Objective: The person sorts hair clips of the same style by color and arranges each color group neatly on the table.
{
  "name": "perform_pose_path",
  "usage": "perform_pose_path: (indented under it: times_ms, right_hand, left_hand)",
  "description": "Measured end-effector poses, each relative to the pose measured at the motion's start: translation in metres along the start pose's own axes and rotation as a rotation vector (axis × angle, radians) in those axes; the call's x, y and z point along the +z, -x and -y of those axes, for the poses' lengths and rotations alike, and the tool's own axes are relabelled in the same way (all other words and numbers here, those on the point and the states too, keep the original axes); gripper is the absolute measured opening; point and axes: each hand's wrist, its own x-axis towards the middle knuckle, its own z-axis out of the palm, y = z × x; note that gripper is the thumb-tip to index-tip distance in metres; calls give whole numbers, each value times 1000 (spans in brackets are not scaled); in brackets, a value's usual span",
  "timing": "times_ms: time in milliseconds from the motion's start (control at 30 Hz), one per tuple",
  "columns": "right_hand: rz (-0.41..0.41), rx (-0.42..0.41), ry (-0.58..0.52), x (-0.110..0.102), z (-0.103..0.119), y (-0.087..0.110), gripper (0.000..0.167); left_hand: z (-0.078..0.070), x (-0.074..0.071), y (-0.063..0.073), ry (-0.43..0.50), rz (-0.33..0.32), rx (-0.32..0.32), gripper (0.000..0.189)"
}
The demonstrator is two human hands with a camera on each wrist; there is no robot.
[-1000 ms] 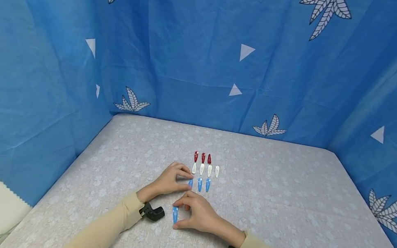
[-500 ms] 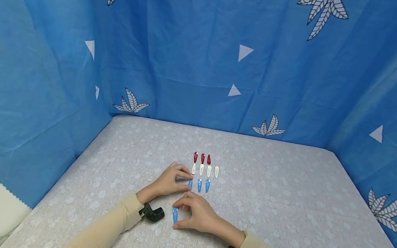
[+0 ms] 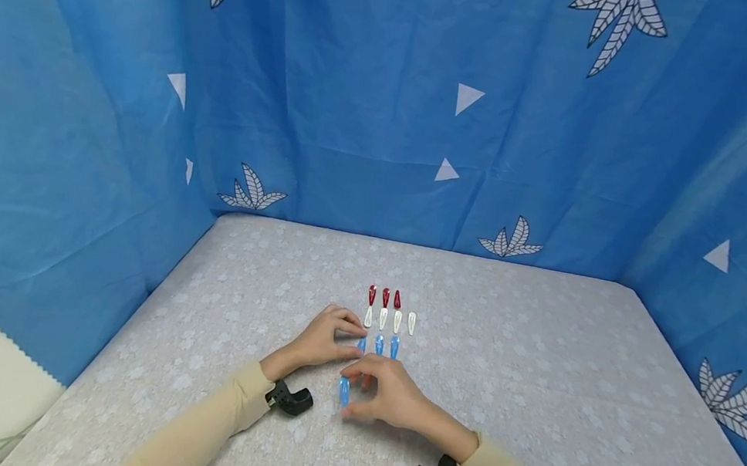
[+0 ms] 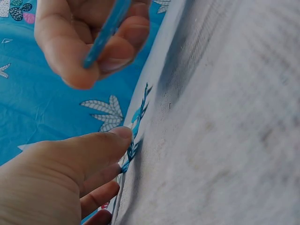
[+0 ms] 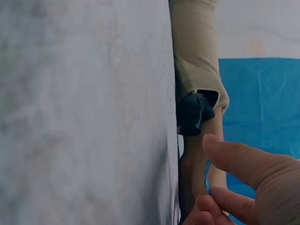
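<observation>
My right hand point(image 3: 390, 395) pinches a blue snap hair clip point(image 3: 344, 391) by its two ends, between thumb and fingers. In the left wrist view that clip point(image 4: 107, 33) is raised off the table. Just beyond, my left hand point(image 3: 324, 338) holds the leftmost blue hair clip point(image 3: 362, 344) of a row on the tablecloth, thumb at its near end and fingers at its far end. Two more blue clips, the middle one point(image 3: 379, 344) and the right one point(image 3: 394, 347), lie beside it, their lower ends close to the right hand.
Behind the blue row lies a row of several white hair clips point(image 3: 397, 321), then three red hair clips point(image 3: 386, 297). A pale floral tablecloth point(image 3: 522, 391) covers the table. Blue patterned curtains point(image 3: 375, 109) stand around the back and sides.
My right hand has carried its blue clip up and forward to the right, nearer the blue row. The left hand keeps its place at the leftmost clip.
</observation>
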Motion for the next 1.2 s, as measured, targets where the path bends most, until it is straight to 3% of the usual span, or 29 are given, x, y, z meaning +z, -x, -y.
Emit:
perform_pose_path:
  times_ms: [200,367,667,1200]
  right_hand:
    - [-56,19,33,-18,-7,6,46]
    - [-142,11,61,-31,-18,8,47]
    - [-291,131,97,-51,-42,10,48]
    - [-333,245,77,-53,-71,12,45]
  left_hand:
    - [0,0,-3,4,61,-92,36]
    - [-1,0,-3,-2,74,-140,35]
    - [-2,1,-3,11,67,-153,34]
    - [-2,0,-2,12,66,-122,34]
